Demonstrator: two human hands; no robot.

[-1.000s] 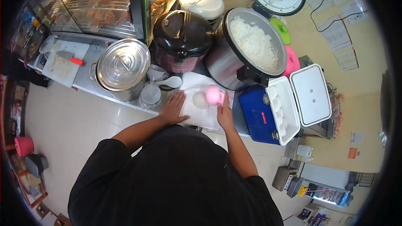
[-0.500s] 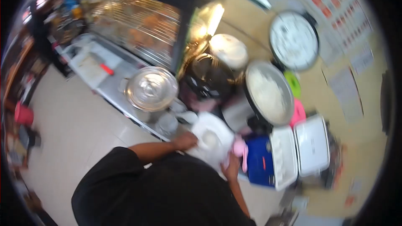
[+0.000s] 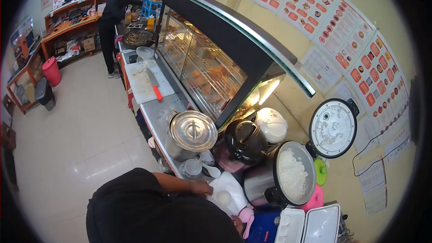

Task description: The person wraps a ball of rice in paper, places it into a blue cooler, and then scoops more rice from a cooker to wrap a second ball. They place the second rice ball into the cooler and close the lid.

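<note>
A white sheet (image 3: 233, 188) lies on the counter in front of me, with a round whitish mound (image 3: 223, 197) on it that looks like rice. At the sheet's left edge is my left hand (image 3: 201, 187), slightly smeared, its fingers bent and closed on the edge. My right hand (image 3: 237, 223) shows only in part past my dark shirt, beside the sheet's lower right edge; its grip is hidden. Close to it lies a pink plastic utensil (image 3: 246, 217). A white rice paddle (image 3: 211, 170) and a clear tub (image 3: 192, 167) are just beyond my left hand.
A big open cooker of rice (image 3: 293, 174), a dark-lidded pot (image 3: 245, 140) and a lidded steel pot (image 3: 192, 131) crowd the counter. A blue cooler (image 3: 262, 230) stands open at right. Farther off are a knife (image 3: 154, 83) on a cutting board (image 3: 139, 81), a glass food warmer (image 3: 202, 63) and another person (image 3: 113, 18).
My view has tilted up, bringing the wall posters and the other person into clearer sight. Both hands stay by the sheet; the right one is now more hidden by my body.
</note>
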